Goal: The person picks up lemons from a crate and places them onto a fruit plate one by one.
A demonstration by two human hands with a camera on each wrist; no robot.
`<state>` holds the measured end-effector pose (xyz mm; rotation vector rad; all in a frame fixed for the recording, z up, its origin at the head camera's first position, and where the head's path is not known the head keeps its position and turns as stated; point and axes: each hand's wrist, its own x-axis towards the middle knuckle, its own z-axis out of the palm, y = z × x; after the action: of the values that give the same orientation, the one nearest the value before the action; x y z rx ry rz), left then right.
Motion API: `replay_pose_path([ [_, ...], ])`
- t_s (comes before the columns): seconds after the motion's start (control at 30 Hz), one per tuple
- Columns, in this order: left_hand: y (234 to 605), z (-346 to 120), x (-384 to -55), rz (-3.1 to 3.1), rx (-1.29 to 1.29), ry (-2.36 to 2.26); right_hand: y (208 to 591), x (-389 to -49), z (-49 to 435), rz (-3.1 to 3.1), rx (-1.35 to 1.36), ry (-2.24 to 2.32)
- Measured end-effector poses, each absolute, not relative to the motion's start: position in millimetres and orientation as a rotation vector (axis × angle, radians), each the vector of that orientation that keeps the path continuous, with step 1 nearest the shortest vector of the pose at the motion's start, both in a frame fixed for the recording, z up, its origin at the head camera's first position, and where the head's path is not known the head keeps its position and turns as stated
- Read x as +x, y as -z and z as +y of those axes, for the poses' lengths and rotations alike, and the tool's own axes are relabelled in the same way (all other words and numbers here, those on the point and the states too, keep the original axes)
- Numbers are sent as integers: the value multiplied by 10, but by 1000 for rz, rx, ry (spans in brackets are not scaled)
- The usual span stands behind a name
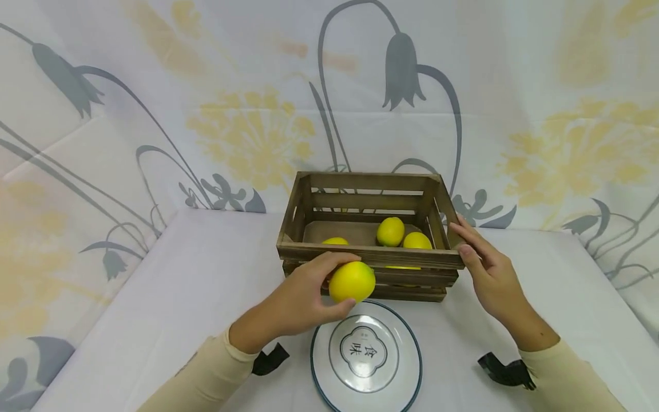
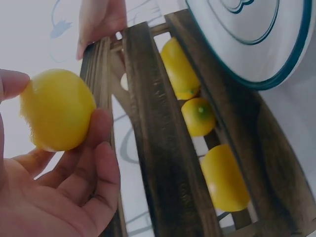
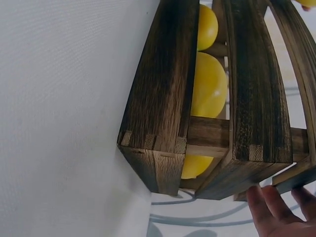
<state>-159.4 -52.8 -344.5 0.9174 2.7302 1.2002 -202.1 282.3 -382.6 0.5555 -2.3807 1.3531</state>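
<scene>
My left hand (image 1: 304, 300) pinches a yellow lemon (image 1: 352, 282) between thumb and fingers, just in front of the slatted wooden crate (image 1: 370, 257) and above the far edge of a white plate (image 1: 383, 380) with a blue rim. At the crate's right end, my right hand (image 1: 491, 274) holds the top rim near the front corner; the right wrist view has its fingers (image 3: 269, 202) against the end slats. Inside the crate lie several lemons (image 1: 390, 232), some visible through the front gaps, such as one lemon (image 2: 224, 177) in the left wrist view.
A white cloth covers the table (image 1: 206, 286), with a floral curtain (image 1: 247, 103) behind the crate. Black straps (image 1: 504, 371) show at both wrists. The plate lies close to the crate's front, bearing dark characters at its centre.
</scene>
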Motion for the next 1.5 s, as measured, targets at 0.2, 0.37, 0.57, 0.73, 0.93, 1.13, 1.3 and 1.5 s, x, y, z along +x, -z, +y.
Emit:
replay_pose_path([
  [0.2, 3524, -503, -1595, 2708, 920, -1021, 3820, -2031, 2838, -2375, 552, -1353],
  [0.37, 3591, -501, -1596, 2675, 912, -938, 3840, -2030, 2831, -2374, 559, -1363],
  [0.57, 3669, -496, -1635, 2607, 877, -947, 3839, -2059, 2829, -2360, 573, -1369],
  [0.73, 3748, -484, -1692, 2597, 845, -908, 3820, -2082, 2831, -2357, 585, -1378],
  [0.93, 3830, -464, -1716, 2575, 837, -861, 3815, -2055, 2842, -2366, 563, -1373],
  [1.13, 3886, -498, -1703, 2562, 829, -851, 3826, -2053, 2805, -2389, 560, -1374],
  [1.3, 3908, -502, -1705, 2578, 872, -835, 3818, -2051, 2799, -2384, 553, -1369],
  [1.5, 3934, -489, -1700, 2571, 892, -842, 3834, -2041, 2818, -2380, 540, -1362],
])
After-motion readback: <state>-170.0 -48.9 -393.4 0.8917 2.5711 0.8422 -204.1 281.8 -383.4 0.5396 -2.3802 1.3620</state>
